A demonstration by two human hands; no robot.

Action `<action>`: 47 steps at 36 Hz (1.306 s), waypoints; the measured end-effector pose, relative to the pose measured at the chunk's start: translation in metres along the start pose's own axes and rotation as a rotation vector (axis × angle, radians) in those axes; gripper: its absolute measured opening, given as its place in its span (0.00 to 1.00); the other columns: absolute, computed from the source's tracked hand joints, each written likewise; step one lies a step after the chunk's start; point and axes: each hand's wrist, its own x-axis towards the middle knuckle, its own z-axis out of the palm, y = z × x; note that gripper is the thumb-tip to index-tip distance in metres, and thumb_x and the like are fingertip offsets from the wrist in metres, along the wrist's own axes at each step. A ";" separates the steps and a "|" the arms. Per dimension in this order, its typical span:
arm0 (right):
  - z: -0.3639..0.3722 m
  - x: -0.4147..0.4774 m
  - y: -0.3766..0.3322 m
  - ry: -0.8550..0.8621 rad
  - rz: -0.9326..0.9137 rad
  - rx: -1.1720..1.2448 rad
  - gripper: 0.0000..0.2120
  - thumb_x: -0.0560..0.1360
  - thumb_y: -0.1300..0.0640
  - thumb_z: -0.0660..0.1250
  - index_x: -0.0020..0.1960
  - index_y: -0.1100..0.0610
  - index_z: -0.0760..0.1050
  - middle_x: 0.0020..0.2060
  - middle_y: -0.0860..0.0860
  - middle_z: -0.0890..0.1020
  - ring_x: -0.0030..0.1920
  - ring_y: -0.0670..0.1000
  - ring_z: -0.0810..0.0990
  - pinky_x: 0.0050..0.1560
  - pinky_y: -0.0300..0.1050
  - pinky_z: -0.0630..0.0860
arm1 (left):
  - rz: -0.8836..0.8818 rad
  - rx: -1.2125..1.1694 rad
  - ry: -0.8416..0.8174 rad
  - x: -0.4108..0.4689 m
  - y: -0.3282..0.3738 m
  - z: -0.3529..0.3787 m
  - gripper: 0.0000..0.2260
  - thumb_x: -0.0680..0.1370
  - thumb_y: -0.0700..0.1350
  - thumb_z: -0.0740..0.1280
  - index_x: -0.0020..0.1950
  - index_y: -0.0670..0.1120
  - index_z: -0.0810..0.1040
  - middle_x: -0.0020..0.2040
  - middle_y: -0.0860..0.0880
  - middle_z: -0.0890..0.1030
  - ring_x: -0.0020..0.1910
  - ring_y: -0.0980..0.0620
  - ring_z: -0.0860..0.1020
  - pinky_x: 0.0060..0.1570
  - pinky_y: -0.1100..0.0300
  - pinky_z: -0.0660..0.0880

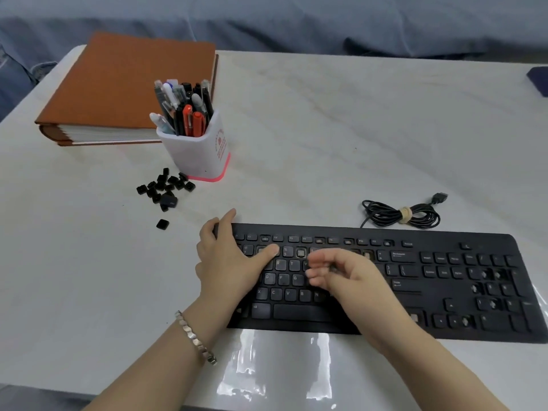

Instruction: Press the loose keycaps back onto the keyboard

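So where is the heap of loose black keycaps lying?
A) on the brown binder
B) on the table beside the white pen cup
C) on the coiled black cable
B: the small black plastic keycaps lie scattered on the pale marbled table, close to the white pink-based pen cup.

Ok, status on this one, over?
Left hand on keyboard, thumb pressing number row. Right hand curled over middle keys, blurred. Loose keycaps piled beside pen cup.
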 end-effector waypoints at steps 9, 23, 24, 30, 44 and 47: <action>0.027 -0.019 0.014 -0.121 -0.008 -0.071 0.13 0.78 0.67 0.57 0.45 0.50 0.72 0.34 0.50 0.79 0.35 0.47 0.80 0.47 0.46 0.79 | -0.037 0.042 -0.052 0.006 0.008 -0.002 0.38 0.68 0.53 0.75 0.73 0.58 0.59 0.72 0.49 0.56 0.70 0.47 0.57 0.66 0.50 0.60; -0.015 -0.012 0.006 0.107 0.124 0.281 0.07 0.75 0.62 0.65 0.41 0.59 0.81 0.27 0.47 0.77 0.27 0.40 0.72 0.31 0.30 0.73 | 0.226 0.099 0.072 -0.020 -0.016 0.003 0.23 0.79 0.52 0.62 0.73 0.56 0.64 0.78 0.45 0.49 0.76 0.49 0.51 0.71 0.55 0.50; -0.016 -0.013 0.004 0.094 0.165 0.396 0.07 0.74 0.62 0.64 0.42 0.60 0.80 0.27 0.48 0.77 0.26 0.41 0.73 0.30 0.30 0.73 | 0.232 0.104 0.069 -0.020 -0.017 0.003 0.23 0.79 0.52 0.62 0.73 0.55 0.64 0.78 0.45 0.49 0.76 0.49 0.50 0.71 0.55 0.50; -0.018 -0.022 -0.013 0.019 0.286 0.700 0.11 0.70 0.55 0.63 0.43 0.64 0.76 0.24 0.50 0.74 0.22 0.41 0.70 0.22 0.28 0.68 | 0.386 0.073 0.167 -0.029 -0.017 0.006 0.23 0.73 0.55 0.60 0.64 0.46 0.77 0.73 0.40 0.64 0.73 0.43 0.59 0.70 0.50 0.55; -0.016 -0.038 -0.026 -0.051 0.229 0.284 0.17 0.64 0.43 0.64 0.32 0.58 0.72 0.21 0.46 0.65 0.20 0.42 0.59 0.20 0.31 0.55 | 0.690 -0.394 -0.140 -0.067 0.036 -0.001 0.14 0.69 0.53 0.68 0.55 0.59 0.78 0.49 0.60 0.78 0.51 0.61 0.76 0.53 0.73 0.67; -0.016 -0.041 -0.030 -0.051 0.211 0.248 0.19 0.65 0.42 0.63 0.22 0.54 0.68 0.19 0.46 0.63 0.20 0.43 0.58 0.21 0.32 0.54 | 0.695 -0.407 -0.126 -0.069 0.037 -0.001 0.13 0.69 0.53 0.68 0.53 0.58 0.79 0.48 0.61 0.78 0.50 0.62 0.76 0.52 0.74 0.67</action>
